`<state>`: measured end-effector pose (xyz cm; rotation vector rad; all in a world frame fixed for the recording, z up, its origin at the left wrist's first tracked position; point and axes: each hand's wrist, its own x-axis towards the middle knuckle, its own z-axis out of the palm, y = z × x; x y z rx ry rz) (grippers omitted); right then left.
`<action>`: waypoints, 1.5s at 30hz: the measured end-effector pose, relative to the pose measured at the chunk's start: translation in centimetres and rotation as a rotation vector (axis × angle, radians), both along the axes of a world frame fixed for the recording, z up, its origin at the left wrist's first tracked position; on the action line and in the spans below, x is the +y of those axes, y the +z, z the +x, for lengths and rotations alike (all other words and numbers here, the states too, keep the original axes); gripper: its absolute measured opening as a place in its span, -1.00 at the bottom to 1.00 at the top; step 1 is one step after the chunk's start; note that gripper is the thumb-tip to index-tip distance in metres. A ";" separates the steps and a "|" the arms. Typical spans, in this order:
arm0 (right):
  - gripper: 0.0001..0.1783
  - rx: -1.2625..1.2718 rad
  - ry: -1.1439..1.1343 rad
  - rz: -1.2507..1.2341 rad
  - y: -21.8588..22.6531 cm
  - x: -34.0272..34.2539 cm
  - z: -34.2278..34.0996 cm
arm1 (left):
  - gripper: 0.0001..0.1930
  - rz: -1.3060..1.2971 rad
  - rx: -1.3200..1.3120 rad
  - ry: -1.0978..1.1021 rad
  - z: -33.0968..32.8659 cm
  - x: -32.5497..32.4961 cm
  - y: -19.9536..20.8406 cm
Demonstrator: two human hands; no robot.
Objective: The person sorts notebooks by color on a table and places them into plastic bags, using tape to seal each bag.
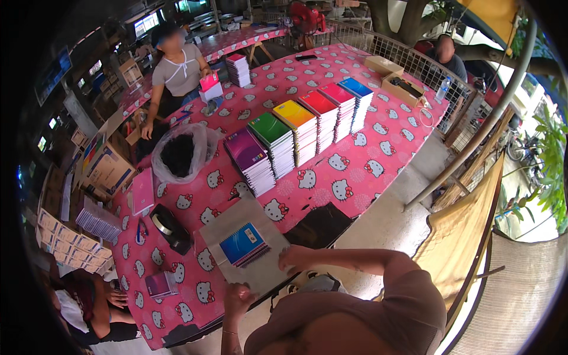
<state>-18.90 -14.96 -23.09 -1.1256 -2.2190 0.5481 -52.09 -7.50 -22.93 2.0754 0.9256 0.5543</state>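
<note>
Low stack of blue spiral notebooks (243,243) flat on grey sheet (235,215)

Blue spiral-bound notebook (241,241); plain grey-beige rectangular sheet (242,212).
Six tall notebook stacks (303,139), covers purple, green, yellow, red, pink, blue, pages white; large pink tablecloth (321,196) patterned with white cat faces and red bows; red round fan (305,18); brown cardboard box (109,170).

Table (378,148): covered with pink cat-print cloth (324,192).
Middle: six notebook stacks (305,139) are lined up.
Left: plastic bag (204,145) and tape dispenser (170,229) are placed.
Near edge: grey sheet (228,219) is laid.
</note>
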 end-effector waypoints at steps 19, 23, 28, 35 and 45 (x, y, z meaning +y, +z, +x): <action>-0.75 0.300 -0.363 -0.260 3.6 4.2 0.4 | -0.94 0.117 -0.196 0.114 1.0 4.9 3.9; -0.77 0.349 -0.389 -0.441 0.6 8.2 0.3 | -0.87 -0.367 -0.298 0.160 1.1 9.4 0.2; -0.74 0.557 -0.398 -0.718 0.6 8.9 0.2 | -0.88 -0.730 -0.352 0.283 2.4 10.0 0.0; -0.74 0.578 -0.368 -0.687 -0.8 9.2 1.0 | -0.88 -0.777 -0.384 0.299 2.8 10.0 0.0; -0.34 -0.279 -0.470 0.116 3.3 3.3 -10.7 | -0.82 -0.833 -0.407 0.336 0.7 10.4 0.0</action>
